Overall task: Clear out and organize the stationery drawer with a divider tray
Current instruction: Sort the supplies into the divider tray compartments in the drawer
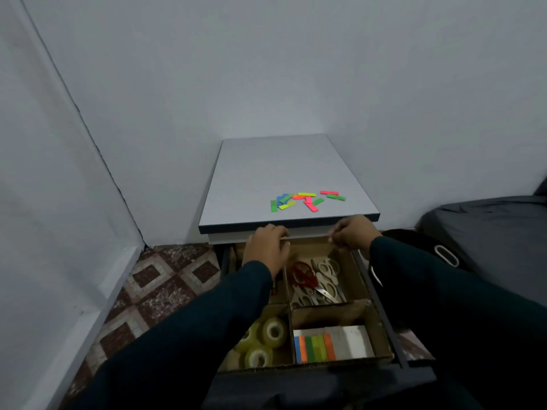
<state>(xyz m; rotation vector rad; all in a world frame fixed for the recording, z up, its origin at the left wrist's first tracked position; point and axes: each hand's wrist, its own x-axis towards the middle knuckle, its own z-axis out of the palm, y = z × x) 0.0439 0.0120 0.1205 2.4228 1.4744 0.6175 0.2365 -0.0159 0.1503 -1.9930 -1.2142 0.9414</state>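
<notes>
Our left hand [266, 247] lay with its fingers curled over the far edge of the cardboard divider tray [359, 281], and our right hand [352, 233] had its fingertips bent down onto that same far edge, though we could not tell how firmly either one gripped, because the knuckles covered the contact. Both dark sleeves [207, 321] ran back toward us and hid the tray's far left compartment almost entirely. The tray sat inside the open drawer [381, 309], under the front lip of the cabinet. In its far right compartment lay several scissors [324, 279], one pair with red handles, heaped so that we could not count them. Rolls of clear tape [266, 340] filled the near left compartment, and a pad of coloured sticky tabs [315, 347] on white backing lay in the near right one. On the pale grey cabinet top [266, 173] loose coloured strips [305, 199] were scattered near the front edge, well apart from the drawer. Plain pale walls [266, 69] met in a corner at the left, above a floor of patterned tiles [165, 279]. At the right something dark and padded [488, 223] was cut off by the frame, and beside it a dark object with a white loop [447, 255] was too dim to identify.
</notes>
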